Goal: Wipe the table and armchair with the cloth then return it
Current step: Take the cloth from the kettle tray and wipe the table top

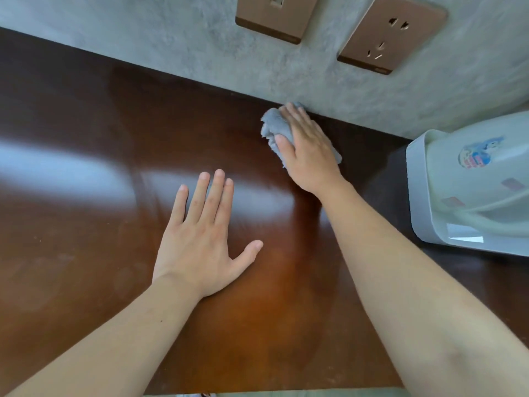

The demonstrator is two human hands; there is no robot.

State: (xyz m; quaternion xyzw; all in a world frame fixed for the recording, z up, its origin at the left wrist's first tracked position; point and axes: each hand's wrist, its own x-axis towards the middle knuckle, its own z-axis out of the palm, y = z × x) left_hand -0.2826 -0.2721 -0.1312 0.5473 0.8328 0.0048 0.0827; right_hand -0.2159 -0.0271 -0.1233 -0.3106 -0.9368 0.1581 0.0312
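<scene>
Cloth point(274, 126), grey and bunched, lies at the worktop's point(86, 138) back edge against the wall under the right hand point(307, 151), thumb curled round it, while the left hand point(200, 239) rests spread flat.

Grey cloth point(274, 124) being seen on glossy red-brown table point(86, 138); wall point(200, 38) being shown mottled grey, socket plates point(390, 35) bronze, appliance point(469, 190) white with blue-red sticker.
</scene>
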